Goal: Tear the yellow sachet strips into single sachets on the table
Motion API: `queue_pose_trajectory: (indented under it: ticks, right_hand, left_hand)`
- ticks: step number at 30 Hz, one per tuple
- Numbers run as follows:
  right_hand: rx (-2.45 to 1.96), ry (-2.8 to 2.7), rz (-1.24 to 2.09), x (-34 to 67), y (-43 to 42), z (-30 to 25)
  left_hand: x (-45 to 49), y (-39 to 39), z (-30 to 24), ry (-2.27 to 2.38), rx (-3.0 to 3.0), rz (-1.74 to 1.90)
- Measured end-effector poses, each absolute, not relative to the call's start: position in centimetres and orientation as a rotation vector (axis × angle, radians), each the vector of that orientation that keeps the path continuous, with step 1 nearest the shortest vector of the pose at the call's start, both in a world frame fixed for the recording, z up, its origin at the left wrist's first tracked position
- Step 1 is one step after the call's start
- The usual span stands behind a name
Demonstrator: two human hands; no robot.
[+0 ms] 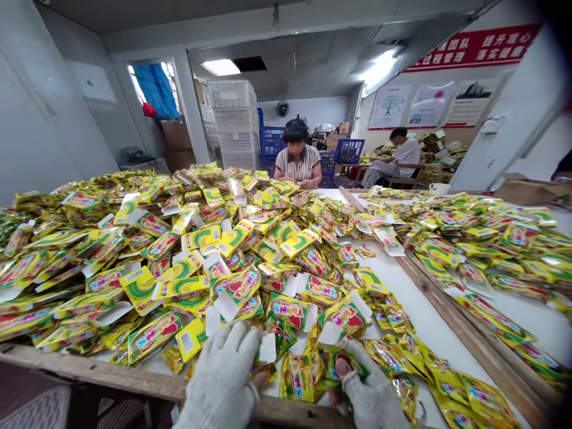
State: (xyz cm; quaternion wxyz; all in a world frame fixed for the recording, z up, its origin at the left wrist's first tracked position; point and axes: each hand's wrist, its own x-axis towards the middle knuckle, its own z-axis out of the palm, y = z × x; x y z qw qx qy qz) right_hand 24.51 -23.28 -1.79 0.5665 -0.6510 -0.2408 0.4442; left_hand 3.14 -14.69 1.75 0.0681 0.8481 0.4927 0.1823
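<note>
My left hand (223,375), in a white knit glove, curls over a small yellow and green carton (261,351) at the near edge of the table. My right hand (369,396), gloved with a bare fingertip showing, pinches yellow foil sachets (308,372) lying just in front of me. A huge heap of flat yellow, green and red cartons (187,256) covers the white table (420,316) beyond both hands.
A wooden rail (116,375) edges the near side, another wooden strip (451,316) splits the table on the right, with more sachets (491,256) past it. A person in a striped shirt (298,162) sits opposite, another person (397,156) farther back. White crates (235,122) stand behind.
</note>
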Motion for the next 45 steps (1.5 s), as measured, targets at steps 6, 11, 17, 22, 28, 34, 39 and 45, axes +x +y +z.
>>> queue_pose_trajectory:
  ticks: [6,11,17,22,28,34,39,45]
  right_hand:
    - [-1.478,-0.57,0.97,22.9,-22.9,-1.0]
    - [-1.414,-0.603,0.87,21.2,-22.8,-0.2]
    - [-1.674,-0.8,0.564,21.6,-22.5,-0.7]
    - [-1.726,-1.026,0.532,23.0,-22.9,0.0]
    - [-1.75,-1.345,0.337,22.7,-22.9,0.5]
    - [-1.602,-1.182,0.418,22.1,-23.5,-1.4]
    - [-1.747,-1.207,0.576,23.5,-23.9,-0.6]
    - [-1.595,-1.037,0.773,23.1,-23.3,0.0]
  left_hand:
    - [1.9,-13.4,3.8,1.688,2.626,-0.05]
    - [4.4,-15.9,2.0,1.748,2.572,0.193]
    - [5.4,-16.4,0.7,1.497,2.653,0.273]
    - [4.8,-15.8,0.7,1.389,2.71,0.277]
    - [5.3,-15.7,-0.3,1.193,2.683,0.211]
    - [5.0,-16.3,-0.6,1.315,2.718,0.472]
    - [4.8,-15.7,-2.9,1.129,2.835,0.496]
    - [5.2,-15.7,-1.8,1.194,2.734,0.362]
